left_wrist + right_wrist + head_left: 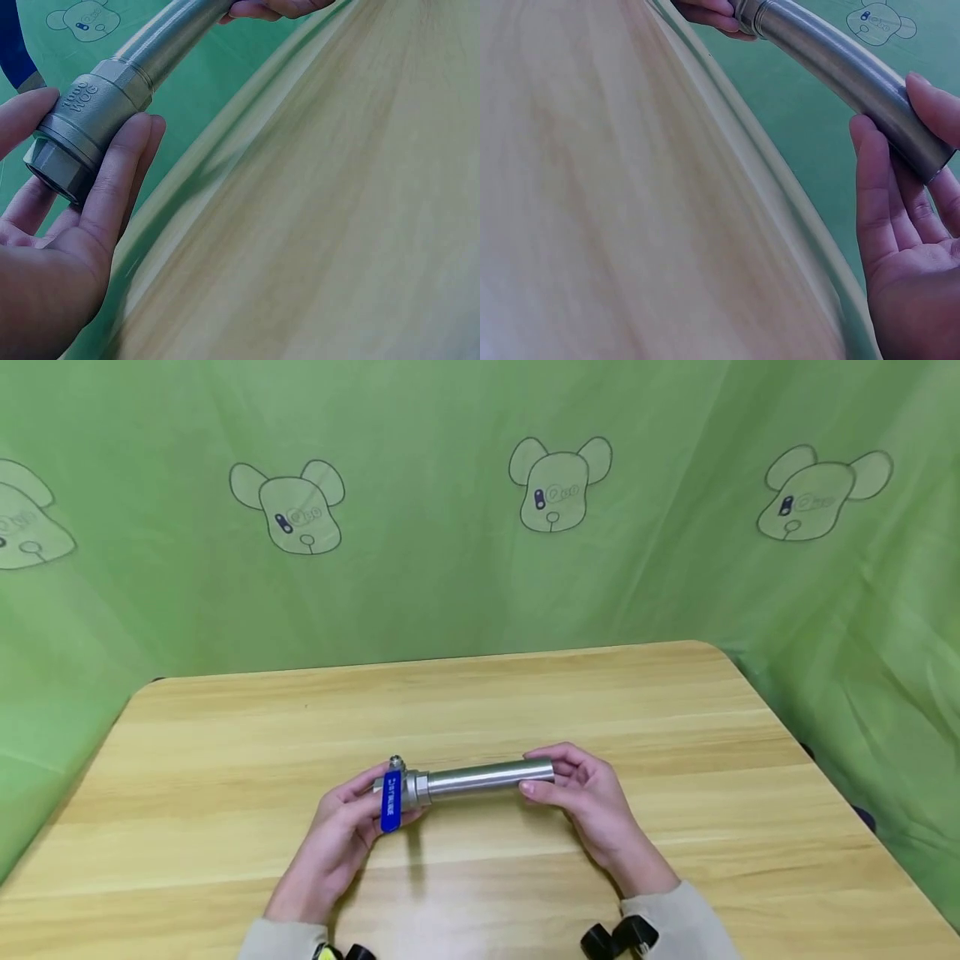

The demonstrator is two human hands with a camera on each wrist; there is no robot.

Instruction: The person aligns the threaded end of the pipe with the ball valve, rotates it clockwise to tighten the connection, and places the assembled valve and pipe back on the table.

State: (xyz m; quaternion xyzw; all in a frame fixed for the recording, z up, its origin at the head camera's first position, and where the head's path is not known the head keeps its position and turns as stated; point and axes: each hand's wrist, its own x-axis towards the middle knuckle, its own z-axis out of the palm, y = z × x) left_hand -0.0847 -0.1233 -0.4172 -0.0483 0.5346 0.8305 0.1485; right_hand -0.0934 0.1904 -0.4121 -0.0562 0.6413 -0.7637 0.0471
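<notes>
A metal ball valve (410, 789) with a blue lever handle (392, 802) is joined to a straight steel pipe (487, 777). My left hand (337, 839) grips the valve body, thumb on the near side and fingers around the far side and below. In the left wrist view, raised lettering shows on the valve body (86, 109), and its hexagonal open end (60, 171) faces the palm. At the pipe's free end, my right hand (596, 806) holds it between thumb and fingers. Both hands keep the piece above the table, nearly level.
A wood-grain table (480, 710) with rounded far corners spreads beneath the hands. Green cloth (435, 593) printed with bear-head outlines hangs behind it and along both sides. Black devices (618, 939) are strapped near the wrists, over light sleeves (678, 922).
</notes>
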